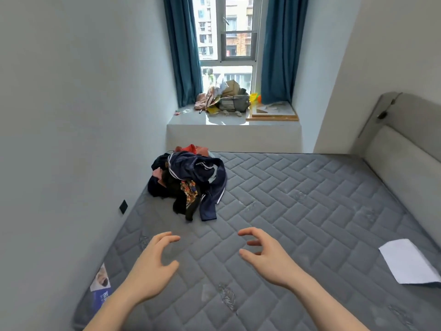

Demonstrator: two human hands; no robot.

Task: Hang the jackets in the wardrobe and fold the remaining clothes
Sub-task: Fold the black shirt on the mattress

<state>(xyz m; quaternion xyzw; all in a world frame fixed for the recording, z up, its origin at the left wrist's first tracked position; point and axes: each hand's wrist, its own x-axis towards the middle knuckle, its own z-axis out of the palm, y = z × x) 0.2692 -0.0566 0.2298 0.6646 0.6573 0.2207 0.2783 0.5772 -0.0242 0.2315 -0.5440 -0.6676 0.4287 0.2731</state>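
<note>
Both forearms reach in from the bottom edge over the mattress (298, 201). Left hand (152, 266) hovers palm-in, fingers (167, 236) loosely spread and slightly bent, grasping nothing. Right hand (265, 254) mirrors it, fingers (249, 231) loosely curled, also grasping nothing. The two hands are apart, bare mattress between them. Can't tell whether either touches the surface.

Mattress is grey, quilted in a brick pattern, no sheet. Label (101, 286) at its near left edge, blue and white, print too small to read. White folded cloth (405, 261) lies flat near the right edge, well apart from the hands.

Clothes pile (188, 182) sits beyond the hands, at the far left corner of the mattress, near the left wall. On top: a navy jacket (202, 170) with white piping, one sleeve trailing toward the hands. Under it a dark garment with a floral print, plus pink and red pieces at the back. Everything crumpled, nothing folded.

Black wall socket (123, 206) on the left wall, low, beside the mattress edge. Padded grey headboard (403, 149) runs along the right side.

Far end: raised window ledge (214, 120) carrying a heap of clutter (226, 97) and a flat framed board (273, 112) on its right part. Teal curtains (185, 51) hang either side of the window (229, 32); buildings outside.
</note>
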